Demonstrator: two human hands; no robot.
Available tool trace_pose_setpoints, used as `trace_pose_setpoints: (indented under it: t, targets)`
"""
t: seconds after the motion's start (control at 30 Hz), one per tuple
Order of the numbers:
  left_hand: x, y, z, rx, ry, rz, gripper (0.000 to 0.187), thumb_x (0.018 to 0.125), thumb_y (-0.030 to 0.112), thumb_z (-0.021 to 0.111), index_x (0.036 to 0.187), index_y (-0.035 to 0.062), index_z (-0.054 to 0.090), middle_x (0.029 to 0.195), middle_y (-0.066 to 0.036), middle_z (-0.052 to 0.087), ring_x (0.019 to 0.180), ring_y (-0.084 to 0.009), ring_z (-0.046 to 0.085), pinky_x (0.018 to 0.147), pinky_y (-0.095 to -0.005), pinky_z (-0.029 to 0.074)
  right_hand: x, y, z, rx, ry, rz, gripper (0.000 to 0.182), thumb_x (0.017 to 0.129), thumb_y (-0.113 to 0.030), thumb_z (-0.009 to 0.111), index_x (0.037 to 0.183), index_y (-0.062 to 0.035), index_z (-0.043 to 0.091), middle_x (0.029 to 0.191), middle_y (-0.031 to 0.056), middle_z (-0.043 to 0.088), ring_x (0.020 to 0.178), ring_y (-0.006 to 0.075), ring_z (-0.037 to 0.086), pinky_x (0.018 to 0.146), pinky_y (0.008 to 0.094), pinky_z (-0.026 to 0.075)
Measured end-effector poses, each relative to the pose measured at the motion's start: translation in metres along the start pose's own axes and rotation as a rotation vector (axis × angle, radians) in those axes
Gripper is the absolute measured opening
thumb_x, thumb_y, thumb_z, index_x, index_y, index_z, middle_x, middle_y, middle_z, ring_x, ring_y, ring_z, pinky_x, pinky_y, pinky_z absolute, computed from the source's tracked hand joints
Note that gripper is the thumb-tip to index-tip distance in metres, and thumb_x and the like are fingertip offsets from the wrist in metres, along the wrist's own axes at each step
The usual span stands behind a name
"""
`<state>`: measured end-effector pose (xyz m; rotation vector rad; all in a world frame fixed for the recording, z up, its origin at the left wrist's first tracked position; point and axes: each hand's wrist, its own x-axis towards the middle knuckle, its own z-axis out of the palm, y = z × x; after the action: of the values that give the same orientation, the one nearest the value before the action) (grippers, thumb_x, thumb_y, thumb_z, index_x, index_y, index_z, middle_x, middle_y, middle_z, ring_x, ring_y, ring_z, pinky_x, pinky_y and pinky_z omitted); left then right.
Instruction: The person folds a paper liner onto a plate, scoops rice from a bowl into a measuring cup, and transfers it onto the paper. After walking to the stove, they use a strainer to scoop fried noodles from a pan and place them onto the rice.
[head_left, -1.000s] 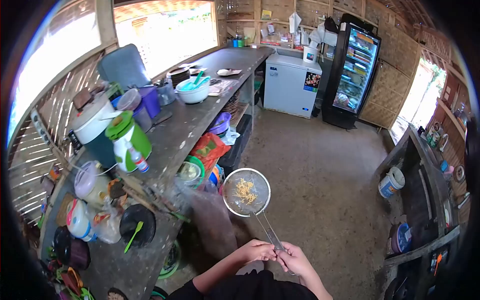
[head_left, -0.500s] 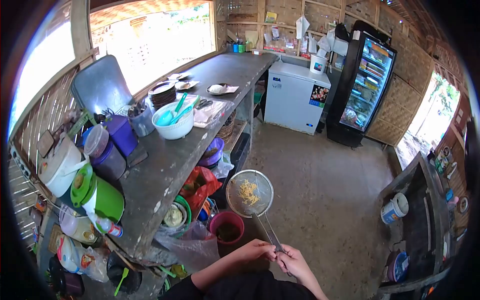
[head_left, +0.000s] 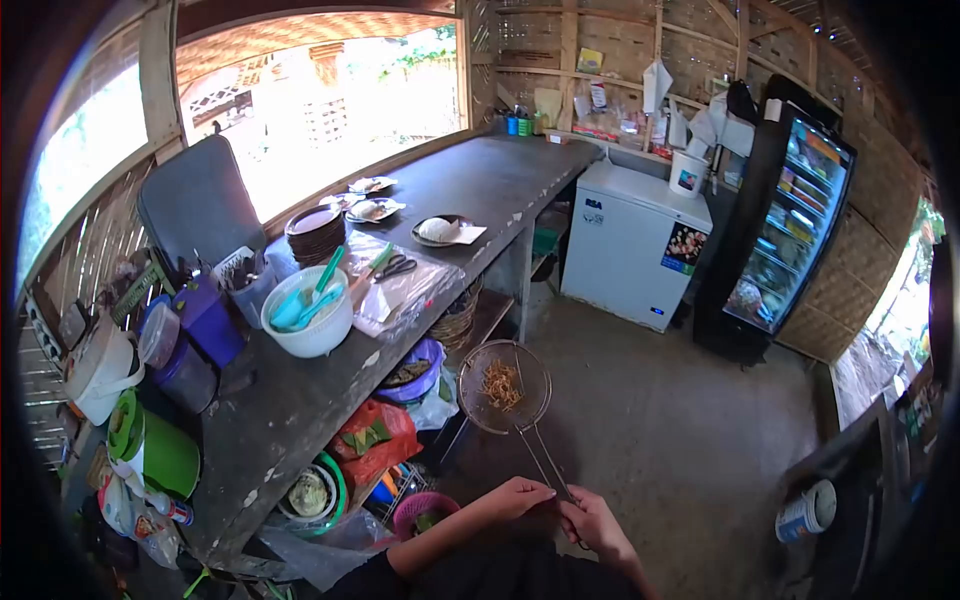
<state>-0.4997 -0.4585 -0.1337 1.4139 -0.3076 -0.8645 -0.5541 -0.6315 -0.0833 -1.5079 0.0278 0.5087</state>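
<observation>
In front of my body I hold a wire-mesh strainer by its long thin handle. Golden-brown fried shreds lie in the middle of its mesh. My right hand is wrapped round the lower end of the handle. The fingers of my left hand are closed and pinch at the same handle, just left of the right hand. Beyond the left forearm, a pink basket with something green inside sits low, partly hidden by that arm.
The long dark counter carries a white basin with turquoise utensils, stacked plates, scissors and a plate of rice. A chest freezer and glass-door fridge stand at the back. A bucket is right.
My view has turned to the left and moved forward, bringing the counter and freezer closer. Both hands stay on the strainer, and the shreds in it look darker now.
</observation>
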Motion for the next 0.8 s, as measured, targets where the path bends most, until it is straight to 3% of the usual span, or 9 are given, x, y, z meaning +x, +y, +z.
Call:
trace_pose_setpoints:
  t: [0.13, 0.3, 0.37, 0.5, 0.7, 0.8]
  targets:
    - [0.057, 0.018, -0.022, -0.025, 0.058, 0.007, 0.029, 0.090, 0.025, 0.048, 0.091, 0.0007, 0.063, 0.082, 0.001, 0.061, 0.075, -0.0055, 0.053, 0.069, -0.0208, 0.042, 0.055, -0.024, -0.049, -0.039, -0.067, 0.061, 0.008, 0.087, -0.010, 0.046, 0.091, -0.0043, 0.050, 0.055, -0.0021, 0.045, 0.042, 0.0059, 0.042, 0.038, 0.0201, 0.032]
    - [0.104, 0.048, -0.054, -0.045, 0.164, 0.041, 0.029, 0.089, 0.026, 0.050, 0.094, 0.0003, 0.062, 0.082, 0.001, 0.061, 0.075, -0.0051, 0.052, 0.069, -0.0201, 0.041, 0.127, -0.047, -0.085, -0.046, -0.158, 0.057, 0.015, 0.087, -0.010, 0.047, 0.099, -0.0033, 0.050, 0.054, -0.0022, 0.045, 0.041, 0.0058, 0.041, 0.038, 0.0208, 0.032]
    - [0.125, 0.058, -0.069, -0.026, 0.270, 0.070, 0.030, 0.087, 0.028, 0.051, 0.091, 0.0008, 0.063, 0.073, 0.005, 0.056, 0.065, -0.0032, 0.045, 0.058, -0.0192, 0.036, 0.158, -0.055, -0.099, -0.038, -0.186, 0.063, 0.016, 0.087, -0.010, 0.047, 0.100, -0.0034, 0.050, 0.054, -0.0021, 0.044, 0.041, 0.0058, 0.041, 0.038, 0.0208, 0.032]
    - [0.170, 0.080, -0.119, -0.029, 0.236, 0.022, 0.031, 0.087, 0.028, 0.052, 0.092, -0.0001, 0.063, 0.073, 0.004, 0.057, 0.067, -0.0041, 0.047, 0.060, -0.0200, 0.038, 0.221, -0.080, -0.113, -0.090, -0.146, 0.025, 0.019, 0.084, -0.008, 0.045, 0.101, -0.0025, 0.051, 0.052, -0.0015, 0.044, 0.038, 0.0061, 0.039, 0.037, 0.0204, 0.029]
    - [0.229, 0.131, -0.212, -0.015, 0.253, 0.172, 0.030, 0.088, 0.026, 0.051, 0.094, -0.0014, 0.061, 0.074, 0.001, 0.058, 0.068, -0.0058, 0.048, 0.060, -0.0213, 0.039, 0.338, -0.135, -0.130, -0.075, -0.180, 0.063, 0.021, 0.084, -0.008, 0.046, 0.103, -0.0017, 0.051, 0.051, -0.0008, 0.043, 0.038, 0.0064, 0.039, 0.036, 0.0203, 0.030]
    - [0.235, 0.176, -0.258, 0.116, 0.259, 0.094, 0.031, 0.089, 0.026, 0.050, 0.105, 0.0005, 0.058, 0.085, 0.000, 0.061, 0.076, -0.0061, 0.052, 0.068, -0.0206, 0.042, 0.399, -0.162, -0.131, -0.056, -0.224, 0.016, 0.022, 0.084, -0.007, 0.045, 0.105, -0.0014, 0.051, 0.051, -0.0003, 0.043, 0.037, 0.0065, 0.039, 0.035, 0.0204, 0.029]
